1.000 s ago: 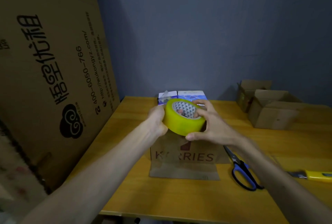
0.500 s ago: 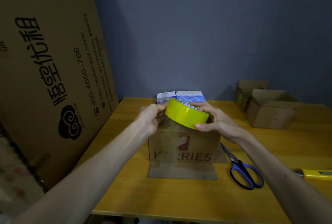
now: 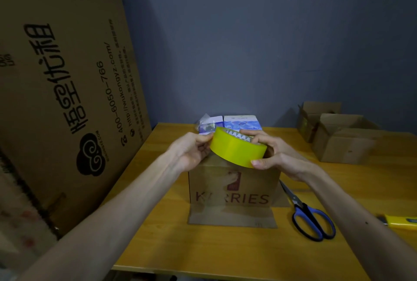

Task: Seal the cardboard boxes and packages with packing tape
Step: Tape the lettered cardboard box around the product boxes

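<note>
A yellow roll of packing tape [image 3: 237, 151] is held tilted above a brown cardboard box [image 3: 233, 192] printed with red letters, which stands in the middle of the wooden table [image 3: 171, 242]. My right hand [image 3: 274, 156] grips the roll from the right, thumb on its lower rim and fingers over the core. My left hand [image 3: 194, 151] pinches at the roll's left edge, fingertips on the tape. The box top is hidden behind the roll and hands.
Blue-and-white packages [image 3: 242, 122] sit behind the box. Two open small cardboard boxes [image 3: 343, 143] stand at the back right. Blue-handled scissors [image 3: 310, 221] and a yellow utility knife [image 3: 401, 222] lie to the right. A huge printed carton [image 3: 63, 82] leans along the left.
The roll has tipped from facing me to nearly flat and come down close over the box. My left fingers have shifted to the roll's left edge.
</note>
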